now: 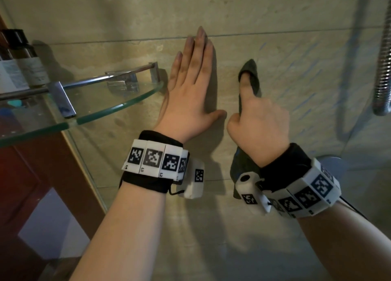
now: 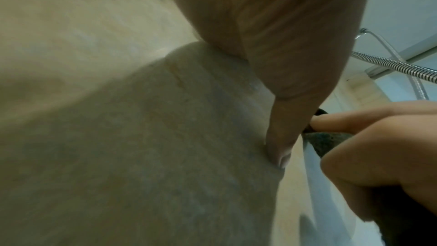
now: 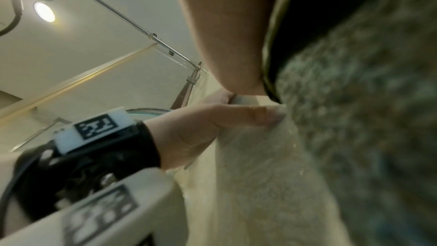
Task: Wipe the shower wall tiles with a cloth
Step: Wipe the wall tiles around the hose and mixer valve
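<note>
beige stone tiles (image 1: 275, 12) fill the wall ahead, crossed by thin level grout lines. the dark grey-green cloth (image 1: 251, 77) lies flat against them under the right hand (image 1: 260, 124): its upper tip pokes out above the index finger, and its lower end hangs out below the wrist, behind the white camera block. so the cloth sits between palm and tile, running up and down along the hand. in the right wrist view the cloth (image 3: 354, 119) fills the right side, blurred, pressed close to the wall.

the right forearm comes in from the lower right, the hand raised with its back toward the head camera. the index finger is stretched upward over the cloth, the other fingers are curled down onto it and the thumb is tucked at the left edge, so the hand is clamped on the cloth against the wall.

the left hand (image 1: 190, 84) lies just beside it, palm flat on the bare tiles, fingers straight, close together and pointing up, the middle fingertip reaching a grout line. its thumb is spread sideways toward the right hand, its tip near that hand's thumb; it holds nothing.

a curved glass shelf (image 1: 118, 105) with a chrome rail juts out to the left of the left hand, bottles (image 1: 19, 60) standing at its far end. a ribbed metal shower hose (image 1: 383, 73) hangs at the right edge.
</note>
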Demonstrator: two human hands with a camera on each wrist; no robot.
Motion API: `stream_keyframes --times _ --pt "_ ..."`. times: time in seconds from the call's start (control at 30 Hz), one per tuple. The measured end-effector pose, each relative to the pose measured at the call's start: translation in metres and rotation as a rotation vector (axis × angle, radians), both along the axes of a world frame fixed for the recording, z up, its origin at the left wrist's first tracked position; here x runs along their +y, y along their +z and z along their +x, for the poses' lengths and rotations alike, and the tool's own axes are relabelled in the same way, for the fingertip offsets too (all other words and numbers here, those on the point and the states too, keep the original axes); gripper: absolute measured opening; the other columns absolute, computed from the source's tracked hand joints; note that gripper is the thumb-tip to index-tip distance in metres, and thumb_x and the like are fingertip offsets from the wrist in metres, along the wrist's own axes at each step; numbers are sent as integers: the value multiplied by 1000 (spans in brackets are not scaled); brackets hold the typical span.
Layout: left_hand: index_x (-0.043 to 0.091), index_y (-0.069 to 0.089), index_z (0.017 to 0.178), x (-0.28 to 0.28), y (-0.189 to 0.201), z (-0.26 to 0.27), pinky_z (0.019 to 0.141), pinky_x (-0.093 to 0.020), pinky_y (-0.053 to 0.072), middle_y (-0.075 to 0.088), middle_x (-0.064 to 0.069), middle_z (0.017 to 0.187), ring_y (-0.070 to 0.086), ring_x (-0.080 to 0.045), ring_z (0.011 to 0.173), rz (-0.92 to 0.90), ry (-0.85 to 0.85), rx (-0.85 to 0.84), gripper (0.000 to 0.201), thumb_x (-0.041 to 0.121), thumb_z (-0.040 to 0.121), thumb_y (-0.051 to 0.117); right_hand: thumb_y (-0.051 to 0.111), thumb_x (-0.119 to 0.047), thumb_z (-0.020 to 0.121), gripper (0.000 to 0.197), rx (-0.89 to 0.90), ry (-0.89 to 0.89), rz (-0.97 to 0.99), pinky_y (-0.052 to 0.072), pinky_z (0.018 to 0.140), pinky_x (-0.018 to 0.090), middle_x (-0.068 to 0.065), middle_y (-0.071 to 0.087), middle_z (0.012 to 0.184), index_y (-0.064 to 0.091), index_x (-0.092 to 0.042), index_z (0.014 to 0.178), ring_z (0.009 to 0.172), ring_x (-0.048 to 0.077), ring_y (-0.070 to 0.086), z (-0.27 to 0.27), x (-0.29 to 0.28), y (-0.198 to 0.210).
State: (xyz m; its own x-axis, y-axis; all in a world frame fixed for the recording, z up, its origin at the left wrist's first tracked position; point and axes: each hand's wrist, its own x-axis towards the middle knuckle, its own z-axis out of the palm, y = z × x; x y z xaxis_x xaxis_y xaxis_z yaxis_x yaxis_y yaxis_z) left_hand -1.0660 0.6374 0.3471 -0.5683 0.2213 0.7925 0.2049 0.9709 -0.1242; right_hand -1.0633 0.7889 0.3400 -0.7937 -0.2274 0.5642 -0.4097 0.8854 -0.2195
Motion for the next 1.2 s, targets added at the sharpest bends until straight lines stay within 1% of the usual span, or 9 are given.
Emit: stream_keyframes --times 0.13,0.23,0.33,0.43,0.5,0.63,0.93,1.1,1.2 --pt "-2 3 152 3 13 -4 115 -31 -17 -1 -23 159 -6 -36 147 -10 29 22 122 56 71 74 48 -22 85 77 41 13 35 31 63 34 15 59 87 10 -26 151 85 37 60 -1 -2 3" --pt "-2 4 152 4 15 -5 115 -34 -17 0 -23 159 -5 -37 147 -12 47 30 122 60 71 71 49 -22 84 76 62 -5 22 30 62 34 8 43 76 14 -34 150 81 38 58 -4 2 16" --pt "-1 4 152 7 14 -7 115 -34 -16 0 -22 160 -5 -36 147 -2 67 37 121 64 71 68 50 -21 82 77 83 -57 -6 30 61 34 9 40 74 14 -30 150 68 32 48 -8 8 27" --pt "0 3 152 9 14 -8 116 -36 -15 -1 -21 160 -6 -36 147 2 82 34 122 65 71 67 52 -25 82 84 47 -79 -28 31 62 35 16 50 79 6 -17 151 77 37 56 -10 11 27" --pt "0 3 152 9 14 -8 116 -36 -16 -1 -21 160 -6 -36 147 5 83 33 122 65 71 68 53 -27 83 87 23 -80 -40 31 65 36 21 61 93 1 -7 150 89 40 60 -9 11 22" --pt "0 1 152 11 15 -6 115 -36 -17 -4 -21 160 -9 -35 147 18 85 9 122 64 72 67 49 -24 86 86 -6 -72 -6 30 66 34 16 64 99 -4 2 148 92 37 62 -5 2 8" --pt "-1 3 152 8 14 -8 115 -35 -17 -1 -23 160 -6 -37 147 -4 84 30 120 64 73 66 50 -26 86 84 71 -50 17 31 62 34 18 63 93 0 -9 151 85 38 61 -8 1 16" --pt "0 2 152 9 14 -7 114 -33 -19 -1 -21 160 -6 -35 147 1 84 27 121 65 72 66 48 -24 85 83 37 -85 13 30 64 34 19 63 96 0 -5 150 88 39 60 -5 8 13" --pt "0 1 152 9 15 -7 115 -34 -18 -3 -20 160 -8 -35 147 6 86 17 121 66 73 65 45 -22 87 80 15 -60 71 28 65 34 17 63 99 -1 -11 151 90 37 60 -1 4 2"
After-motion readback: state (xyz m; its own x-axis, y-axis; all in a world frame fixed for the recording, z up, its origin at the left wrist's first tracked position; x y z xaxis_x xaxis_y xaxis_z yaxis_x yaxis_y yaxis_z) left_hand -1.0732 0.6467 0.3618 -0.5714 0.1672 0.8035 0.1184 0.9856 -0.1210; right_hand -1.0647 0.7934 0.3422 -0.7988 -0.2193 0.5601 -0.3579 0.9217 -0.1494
